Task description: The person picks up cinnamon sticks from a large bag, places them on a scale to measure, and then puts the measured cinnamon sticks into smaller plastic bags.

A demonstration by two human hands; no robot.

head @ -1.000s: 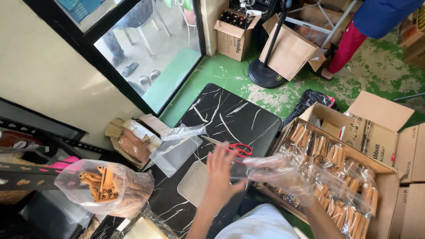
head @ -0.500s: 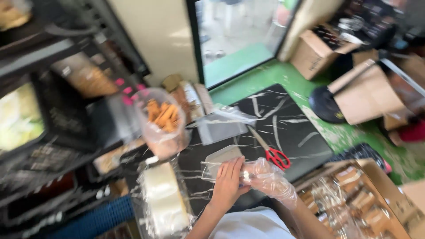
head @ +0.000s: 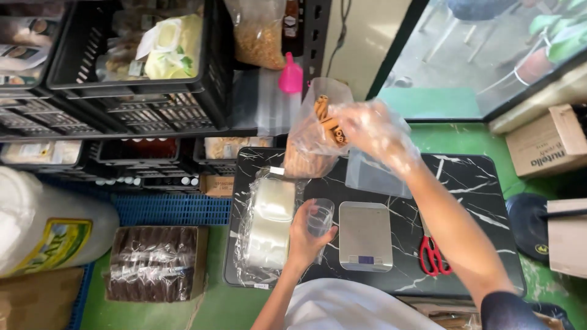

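Cinnamon sticks (head: 325, 120) poke up out of the clear bag (head: 309, 146) that stands at the far edge of the tabletop (head: 465, 183), beyond the scale (head: 365, 235). My right hand (head: 370, 131), in a thin plastic glove, reaches into the mouth of that bag; its grip looks curled around a few sticks, though the glove film blurs the fingers and I cannot tell how firmly they close. I judge the glove is there to keep bare skin off the food.

My left hand (head: 306, 235) sits just left of the scale, its grip closed around a small clear cup (head: 319, 219), held upright and close to the weighing plate so it is ready beside it. The scale itself carries nothing on top.

Further left of the scale lies a roll of clear bags (head: 269, 226) in its wrapper, along the tabletop's left side. Right of the scale, red-handled scissors (head: 433, 253) lie flat, handles toward me, within easy reach. Behind the scale an empty clear pouch (head: 376, 177) lies flat.

Beyond the tabletop stand black crates (head: 153, 91) holding packed goods, and a pink-capped bottle (head: 291, 74) near the bag. On the floor to the right are cardboard boxes (head: 544, 143).
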